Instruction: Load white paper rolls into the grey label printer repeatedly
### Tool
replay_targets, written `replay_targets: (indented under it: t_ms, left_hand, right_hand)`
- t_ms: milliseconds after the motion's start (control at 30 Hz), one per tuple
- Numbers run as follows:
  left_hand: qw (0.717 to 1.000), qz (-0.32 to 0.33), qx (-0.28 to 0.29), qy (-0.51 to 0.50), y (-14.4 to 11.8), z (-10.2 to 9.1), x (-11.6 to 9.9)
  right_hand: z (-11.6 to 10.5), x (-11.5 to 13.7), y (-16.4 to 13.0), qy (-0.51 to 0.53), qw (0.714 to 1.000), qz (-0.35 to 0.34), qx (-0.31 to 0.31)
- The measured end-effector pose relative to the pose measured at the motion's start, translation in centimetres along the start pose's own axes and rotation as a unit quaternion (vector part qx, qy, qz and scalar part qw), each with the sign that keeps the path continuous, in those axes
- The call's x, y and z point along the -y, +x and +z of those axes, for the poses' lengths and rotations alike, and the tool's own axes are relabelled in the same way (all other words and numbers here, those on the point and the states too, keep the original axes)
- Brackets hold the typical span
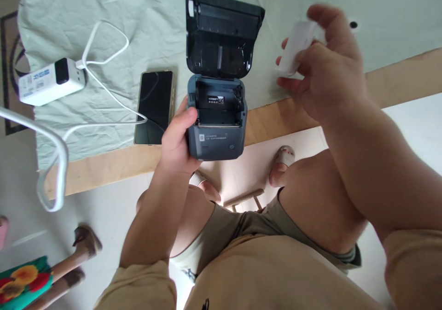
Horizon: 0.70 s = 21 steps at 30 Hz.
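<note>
My left hand [177, 137] is closed around the left side of a dark blue-grey label printer [218, 146], with the thumb on its upper edge. The printer's black lid [221, 36] is swung up, and its paper bay shows no roll inside. Off to the right and apart from the printer, my right hand [329, 66] grips a white paper roll [293, 47] between thumb and fingers. Motion blurs that hand and the roll a little. Both hands are over the front part of the cloth-covered table.
A smartphone [154, 105] lies left of the printer, crossed by a white cable [100, 89] plugged into a white power bank [51, 83]. Pale green cloth [113, 1] covers the wooden table [107, 169]. Another person's legs [65, 264] show at lower left.
</note>
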<state>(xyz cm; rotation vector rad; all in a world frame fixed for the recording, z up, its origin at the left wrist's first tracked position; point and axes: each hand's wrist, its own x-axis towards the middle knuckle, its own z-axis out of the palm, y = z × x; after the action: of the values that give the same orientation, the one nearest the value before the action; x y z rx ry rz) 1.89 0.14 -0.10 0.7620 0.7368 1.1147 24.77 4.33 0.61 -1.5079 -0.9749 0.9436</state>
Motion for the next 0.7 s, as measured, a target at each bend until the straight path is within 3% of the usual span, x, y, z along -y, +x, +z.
replay_targets:
  t_ms: [67, 100, 167, 267, 333, 433, 567, 700]
  left_hand:
    - [1.0, 0.0, -0.007, 0.008, 0.0, 0.0, 0.0]
    - [1.0, 0.002, -0.007, 0.004, 0.0, 0.0, 0.1]
    - [1.0, 0.003, -0.007, -0.006, 0.0, -0.1, 0.2]
    - [1.0, -0.006, -0.016, 0.003, 0.0, -0.1, 0.2]
    - [1.0, 0.007, -0.019, 0.012, -0.1, -0.1, 0.2]
    - [0.999, 0.038, -0.021, 0.022, -0.1, -0.1, 0.2]
    - [0.999, 0.023, -0.029, 0.04, -0.1, -0.2, 0.1]
    - [0.999, 0.015, -0.023, 0.046, -0.2, -0.3, 0.1]
  right_hand:
    - [0.6, 0.6, -0.4, 0.048, 0.996, 0.072, 0.004]
    - [0.7, 0.9, -0.9, 0.04, 0.998, 0.043, 0.013]
    - [0.8, 1.4, -2.2, -0.02, 0.992, -0.119, 0.04]
    - [1.0, 2.0, -4.5, -0.129, 0.918, -0.366, 0.078]
    - [1.7, 2.2, -5.7, -0.178, 0.871, -0.447, 0.098]
    - [3.3, 2.5, -6.7, -0.255, 0.838, -0.469, 0.111]
    - [4.8, 2.7, -6.7, -0.342, 0.836, -0.42, 0.087]
    - [4.7, 2.1, -6.1, -0.368, 0.819, -0.432, 0.087]
